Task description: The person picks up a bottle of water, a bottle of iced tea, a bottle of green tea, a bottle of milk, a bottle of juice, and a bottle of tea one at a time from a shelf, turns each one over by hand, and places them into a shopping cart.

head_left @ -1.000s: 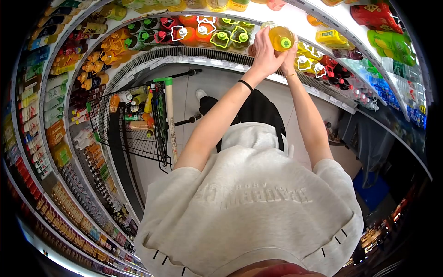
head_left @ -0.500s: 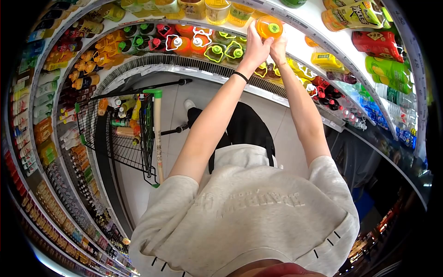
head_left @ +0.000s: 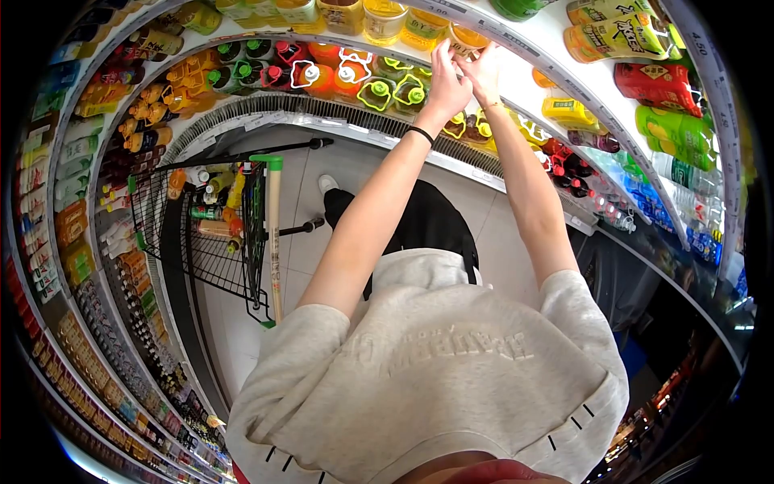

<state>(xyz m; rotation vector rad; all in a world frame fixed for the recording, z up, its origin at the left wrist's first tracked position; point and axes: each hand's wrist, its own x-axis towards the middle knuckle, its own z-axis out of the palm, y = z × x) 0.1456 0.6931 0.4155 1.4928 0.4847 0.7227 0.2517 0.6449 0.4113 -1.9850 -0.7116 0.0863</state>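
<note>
An orange drink bottle (head_left: pixel 469 37) stands at the shelf front, partly hidden by the shelf edge above it and by my fingers. My left hand (head_left: pixel 448 85) is at its left side, fingers reaching up along it and thumb across the front. From the other side my right hand (head_left: pixel 483 74) closes on it, fingertips right at the bottle's lower part. Beside it on the same shelf are a yellow drink bottle (head_left: pixel 424 31) and another yellow bottle (head_left: pixel 385 22). Both forearms are stretched forward; a black band (head_left: pixel 421 134) circles the left wrist.
A shopping cart (head_left: pixel 201 242) with several bottles inside stands on the left. Below my hands runs a lower shelf of bottles with looped handles (head_left: pixel 376 93). Curved drink shelves continue on the left, and a red bottle (head_left: pixel 659 87) lies to the right among others.
The orange bottle, held with its cap facing me before, has gone farther in under the upper shelf edge, so its cap no longer shows. Both hands have shifted around its lower part.
</note>
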